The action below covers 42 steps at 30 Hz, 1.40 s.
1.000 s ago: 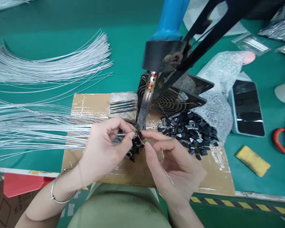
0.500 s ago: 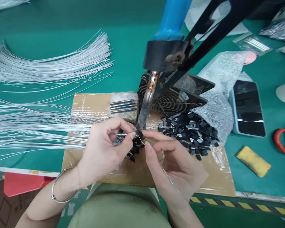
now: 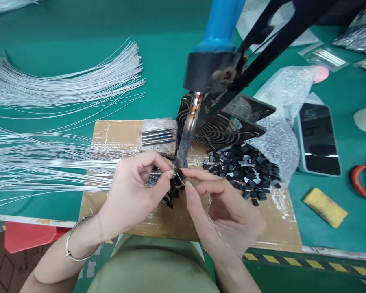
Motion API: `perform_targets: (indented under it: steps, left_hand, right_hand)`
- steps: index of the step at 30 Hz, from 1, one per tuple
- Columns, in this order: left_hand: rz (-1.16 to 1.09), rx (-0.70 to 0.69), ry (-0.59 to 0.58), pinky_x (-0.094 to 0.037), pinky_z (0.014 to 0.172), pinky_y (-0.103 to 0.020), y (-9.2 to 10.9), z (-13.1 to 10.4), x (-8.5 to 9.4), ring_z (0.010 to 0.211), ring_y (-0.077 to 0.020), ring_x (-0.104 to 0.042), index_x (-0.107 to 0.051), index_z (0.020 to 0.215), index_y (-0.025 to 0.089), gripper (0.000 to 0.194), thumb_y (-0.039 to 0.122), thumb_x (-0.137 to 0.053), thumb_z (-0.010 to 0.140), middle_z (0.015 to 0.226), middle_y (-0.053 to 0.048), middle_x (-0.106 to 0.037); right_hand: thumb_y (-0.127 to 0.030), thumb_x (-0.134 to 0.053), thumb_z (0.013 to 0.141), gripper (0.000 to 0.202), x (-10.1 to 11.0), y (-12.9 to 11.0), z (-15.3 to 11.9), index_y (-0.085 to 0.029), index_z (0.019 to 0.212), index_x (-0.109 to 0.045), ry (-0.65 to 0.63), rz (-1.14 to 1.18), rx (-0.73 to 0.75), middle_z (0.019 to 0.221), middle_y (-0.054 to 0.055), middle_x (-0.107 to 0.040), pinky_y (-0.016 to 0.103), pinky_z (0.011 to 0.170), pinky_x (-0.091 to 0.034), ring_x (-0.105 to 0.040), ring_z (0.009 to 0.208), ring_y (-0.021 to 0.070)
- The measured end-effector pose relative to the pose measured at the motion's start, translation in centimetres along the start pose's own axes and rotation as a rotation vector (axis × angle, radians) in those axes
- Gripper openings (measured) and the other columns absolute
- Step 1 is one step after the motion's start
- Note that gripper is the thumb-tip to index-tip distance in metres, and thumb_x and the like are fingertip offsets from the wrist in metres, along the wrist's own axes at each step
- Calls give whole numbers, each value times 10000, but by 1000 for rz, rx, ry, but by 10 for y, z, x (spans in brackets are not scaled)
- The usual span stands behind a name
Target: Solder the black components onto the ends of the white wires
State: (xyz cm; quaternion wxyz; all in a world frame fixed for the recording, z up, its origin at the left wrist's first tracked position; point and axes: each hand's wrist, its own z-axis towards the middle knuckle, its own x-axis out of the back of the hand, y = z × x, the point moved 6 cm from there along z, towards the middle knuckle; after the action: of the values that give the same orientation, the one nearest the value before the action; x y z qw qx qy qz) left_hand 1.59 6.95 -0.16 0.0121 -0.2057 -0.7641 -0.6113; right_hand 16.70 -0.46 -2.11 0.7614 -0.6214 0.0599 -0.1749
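Observation:
My left hand [image 3: 134, 191] is closed in a pinch on a thin white wire [image 3: 155, 173], its fingertips just under the soldering iron [image 3: 186, 136]. Whatever sits at the wire's end is too small to make out there. Between the thumb and index finger of my right hand [image 3: 228, 207] runs a thin strand of solder wire [image 3: 180, 179], which trails back across the palm. The strand's front end reaches the iron's tip, beside my left fingertips. Below them lie black connectors with wires [image 3: 170, 199], partly hidden by my left hand.
Cardboard [image 3: 167, 226] covers the work spot. Loose black connectors [image 3: 247, 171] are heaped at right, before a black fan [image 3: 222, 126]. White wire bundles [image 3: 67, 81] lie left. Farther right are a phone [image 3: 320, 138], a yellow sponge [image 3: 325, 206] and red-handled pliers [image 3: 361, 183]. The iron's stand [image 3: 271, 49] overhangs.
Almost nothing differs. Both hands hold the same place at the iron's tip, with at most a very slight shift of my right hand to the left.

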Motion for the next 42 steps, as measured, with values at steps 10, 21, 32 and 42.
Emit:
perform_targets:
  steps: [10,21,32,42]
  left_hand:
    - [-18,-35,9,-507,683,-250,1,-1,0,749,-138,-658,-695,779,155,94,102,-710,856,834,-26,-747]
    - [-37,-44,-1,-497,656,-219,-2,-1,-2,735,-116,-656,-685,765,156,111,90,-702,853,809,-8,-726]
    - [-24,-61,1,-511,673,-211,0,-2,-1,746,-115,-663,-695,782,152,100,101,-701,868,826,-12,-738]
    - [7,-49,-2,-498,666,-239,-2,-1,0,738,-128,-658,-681,768,160,105,113,-697,861,821,-15,-732]
  right_hand:
    - [-19,-728,902,209,0,-2,1,-225,884,-695,16,-13,17,1097,48,-826,351,938,-631,-802,1038,214]
    - [5,-729,888,219,0,1,0,-211,875,-696,18,7,15,1079,28,-823,325,962,-616,-801,1045,194]
    - [-7,-742,888,213,-1,0,0,-216,880,-699,26,-1,13,1079,25,-825,330,947,-622,-803,1035,195]
    - [-8,-722,898,208,-1,1,0,-213,879,-694,-5,8,23,1073,38,-826,333,961,-610,-804,1046,202]
